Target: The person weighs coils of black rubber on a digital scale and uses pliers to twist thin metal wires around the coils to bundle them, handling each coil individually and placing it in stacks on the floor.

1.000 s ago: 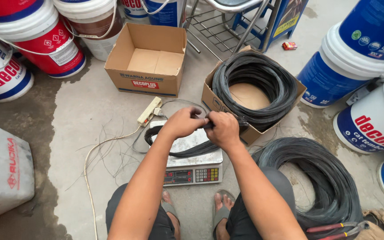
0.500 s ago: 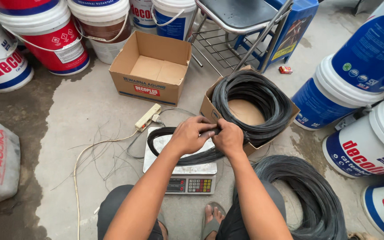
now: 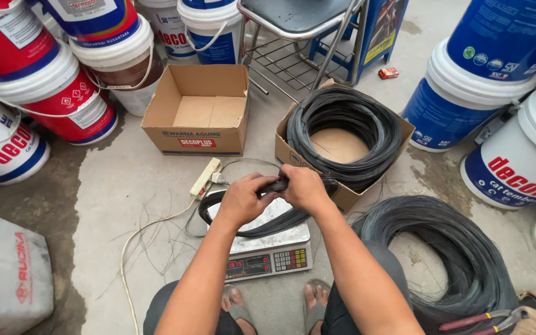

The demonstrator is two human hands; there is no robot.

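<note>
Bare concrete floor (image 3: 125, 186) forms the work surface, ringed by paint buckets: red and white ones (image 3: 51, 93) at upper left, blue and white ones (image 3: 485, 80) at right.

A digital scale (image 3: 268, 254) sits on the floor directly in front of the person's sandalled feet. A small coil of black wire (image 3: 262, 220) lies across its steel platform, with one end raised between the two hands.

Left hand (image 3: 243, 200): fingers curled closed around the raised part of the small coil. Right hand (image 3: 302, 187): likewise closed on the same strand, just beside the left; the two hands touch above the scale.

Behind the hands, an open cardboard box (image 3: 348, 192) holds a large coil of black wire (image 3: 345, 121). A second, empty cardboard box (image 3: 196, 118) stands to its left. A white power strip (image 3: 206, 177) lies between the empty box and the scale.

A further large wire coil (image 3: 454, 248) rests on the floor at lower right, with red-handled pliers (image 3: 482, 319) near its edge. A grey sack (image 3: 7, 273) occupies the lower left corner.
</note>
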